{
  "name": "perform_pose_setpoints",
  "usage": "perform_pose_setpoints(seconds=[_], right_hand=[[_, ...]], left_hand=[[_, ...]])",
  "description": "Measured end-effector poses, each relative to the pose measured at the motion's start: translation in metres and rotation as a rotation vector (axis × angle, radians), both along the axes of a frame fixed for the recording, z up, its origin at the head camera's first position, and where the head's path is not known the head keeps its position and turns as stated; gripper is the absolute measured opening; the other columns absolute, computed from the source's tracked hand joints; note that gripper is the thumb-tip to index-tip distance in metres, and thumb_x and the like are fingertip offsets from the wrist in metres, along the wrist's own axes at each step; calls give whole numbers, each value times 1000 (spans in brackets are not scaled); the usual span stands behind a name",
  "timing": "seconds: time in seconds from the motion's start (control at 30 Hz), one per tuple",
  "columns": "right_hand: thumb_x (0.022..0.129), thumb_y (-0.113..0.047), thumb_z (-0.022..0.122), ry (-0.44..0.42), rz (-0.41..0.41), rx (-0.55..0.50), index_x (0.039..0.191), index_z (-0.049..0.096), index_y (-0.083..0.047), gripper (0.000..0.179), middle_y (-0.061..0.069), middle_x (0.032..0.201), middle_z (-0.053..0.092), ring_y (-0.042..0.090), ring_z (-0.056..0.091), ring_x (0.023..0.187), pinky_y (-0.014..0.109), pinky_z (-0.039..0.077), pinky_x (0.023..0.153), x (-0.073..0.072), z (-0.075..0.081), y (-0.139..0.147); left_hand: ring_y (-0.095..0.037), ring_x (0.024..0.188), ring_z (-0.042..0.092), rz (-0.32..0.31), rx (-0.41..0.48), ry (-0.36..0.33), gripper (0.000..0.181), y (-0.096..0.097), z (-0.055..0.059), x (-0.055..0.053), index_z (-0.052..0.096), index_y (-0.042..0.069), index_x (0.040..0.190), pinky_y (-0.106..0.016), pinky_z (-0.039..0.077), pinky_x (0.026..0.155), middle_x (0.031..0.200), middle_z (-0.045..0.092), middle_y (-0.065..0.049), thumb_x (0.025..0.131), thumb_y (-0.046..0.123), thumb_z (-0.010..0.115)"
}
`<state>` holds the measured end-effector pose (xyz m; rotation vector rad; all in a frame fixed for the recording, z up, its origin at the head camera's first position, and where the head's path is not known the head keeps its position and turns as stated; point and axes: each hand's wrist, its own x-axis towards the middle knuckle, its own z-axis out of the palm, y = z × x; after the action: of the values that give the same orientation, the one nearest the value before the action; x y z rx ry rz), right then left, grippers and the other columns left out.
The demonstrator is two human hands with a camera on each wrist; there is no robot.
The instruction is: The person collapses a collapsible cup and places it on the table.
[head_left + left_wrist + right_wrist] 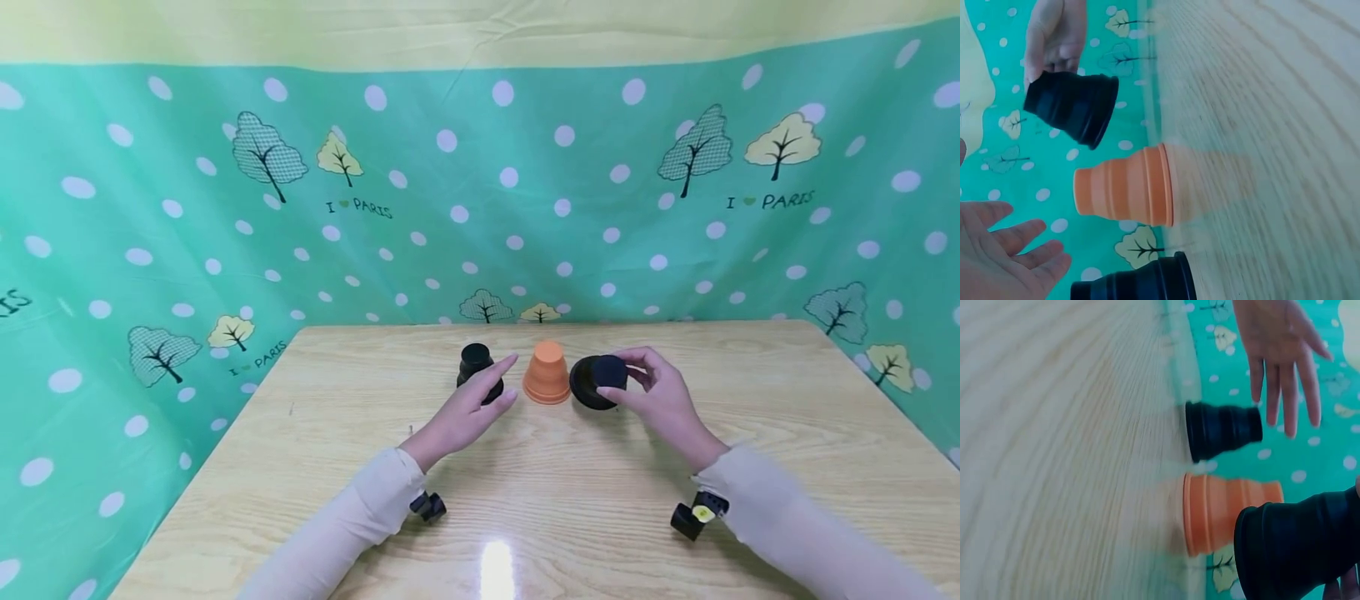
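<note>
My right hand [663,404] grips a black ribbed cup [585,385] by its narrow end. That cup is tilted and off the table, as the left wrist view shows, its wide rim turned down toward the middle. An orange ribbed cup [547,375] stands upside down on the table just left of it. Further left, a second black cup [476,358] also stands mouth down, partly hidden in the head view by my left hand [461,417]. The fingers of that hand are straight and hold nothing. In the right wrist view they hang beside the second black cup's narrow end.
The cups are toward the back of a light wooden table [360,367]. Behind it hangs a green dotted cloth [420,183] with printed trees, which also runs along both sides. A small black device [697,512] is strapped at the right wrist, another [429,506] at the left.
</note>
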<state>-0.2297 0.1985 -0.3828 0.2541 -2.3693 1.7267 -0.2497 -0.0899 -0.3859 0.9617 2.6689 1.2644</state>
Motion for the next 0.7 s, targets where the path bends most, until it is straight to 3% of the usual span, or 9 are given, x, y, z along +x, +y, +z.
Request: perform_pose_setpoints(seconds=[0.27, 0.5, 0.7], right_hand=[[72, 0, 80, 86, 67, -57, 116, 52, 5, 52, 13, 118, 53, 3, 51, 107, 10, 38, 96, 9, 5, -15], [69, 7, 79, 144, 107, -102, 112, 53, 9, 51, 4, 113, 55, 3, 54, 106, 12, 40, 95, 16, 9, -24], [69, 7, 79, 173, 134, -116, 113, 54, 7, 51, 4, 113, 56, 6, 54, 109, 13, 40, 97, 20, 10, -30]], left_hand=[[-17, 141, 21, -1, 22, -28, 52, 4, 4, -1, 23, 20, 151, -43, 22, 114, 154, 25, -1, 103, 32, 38], [-15, 141, 22, -20, 47, -32, 50, 6, 5, -2, 23, 23, 150, -42, 23, 114, 154, 25, 3, 103, 34, 36], [-10, 140, 22, -48, 69, -48, 50, 11, 6, -5, 23, 22, 150, -40, 24, 114, 154, 24, 7, 103, 32, 37]])
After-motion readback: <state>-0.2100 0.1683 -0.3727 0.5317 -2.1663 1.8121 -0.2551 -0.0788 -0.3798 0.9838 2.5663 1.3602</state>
